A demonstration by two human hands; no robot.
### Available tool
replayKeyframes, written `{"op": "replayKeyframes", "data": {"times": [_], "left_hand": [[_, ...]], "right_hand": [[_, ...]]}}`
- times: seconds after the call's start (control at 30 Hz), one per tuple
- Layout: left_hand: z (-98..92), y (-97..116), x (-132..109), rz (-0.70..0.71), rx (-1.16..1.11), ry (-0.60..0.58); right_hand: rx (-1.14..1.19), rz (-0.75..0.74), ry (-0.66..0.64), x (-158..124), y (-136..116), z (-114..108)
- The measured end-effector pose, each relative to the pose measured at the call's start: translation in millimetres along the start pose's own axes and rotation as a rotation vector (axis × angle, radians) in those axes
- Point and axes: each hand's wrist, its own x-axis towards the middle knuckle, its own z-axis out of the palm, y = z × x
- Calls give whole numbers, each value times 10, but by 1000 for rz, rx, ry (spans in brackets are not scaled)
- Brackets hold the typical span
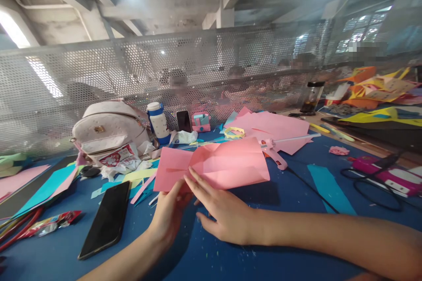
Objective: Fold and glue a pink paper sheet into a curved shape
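Note:
A pink folded paper sheet is lifted at the table's centre, above the blue mat. My left hand grips its lower edge from beneath, fingers curled under the paper. My right hand lies with fingers stretched out, their tips pressing on the sheet's lower middle near a crease. A pink glue gun lies just right of the sheet, its cord trailing towards the front right.
A black phone lies at left front. A white backpack, a bottle and a second phone stand at the back by a perforated metal screen. Loose pink sheets, teal strips and a pink-white box lie right.

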Motion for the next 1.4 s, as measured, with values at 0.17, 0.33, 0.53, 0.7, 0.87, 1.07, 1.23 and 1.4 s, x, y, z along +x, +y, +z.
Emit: {"op": "replayKeyframes", "data": {"times": [0.17, 0.33, 0.53, 0.7, 0.87, 1.07, 1.23, 1.4], "left_hand": [[15, -30, -46, -31, -15, -80], [18, -60, -124, -33, 31, -320], [-32, -102, -77, 23, 227, -413], [-156, -10, 147, 94, 558, -436], [-391, 134, 321, 302, 856, -567], [-422, 199, 130, 666, 1144, -1043], [-206, 171, -45, 1075, 1497, -1309], [-187, 1, -94, 1242, 1629, -1255]], "right_hand": [[-211, 3, 152, 85, 114, -156], [-460, -94, 327, 127, 235, -315], [-625, -343, 541, 85, 357, -453], [-629, -572, 528, -88, 490, -501], [-660, -746, 353, -353, 667, -434], [-640, -702, 154, -510, 827, -397], [-647, -585, -37, -567, 798, -501], [-626, -429, -165, -691, 670, -509]]}}
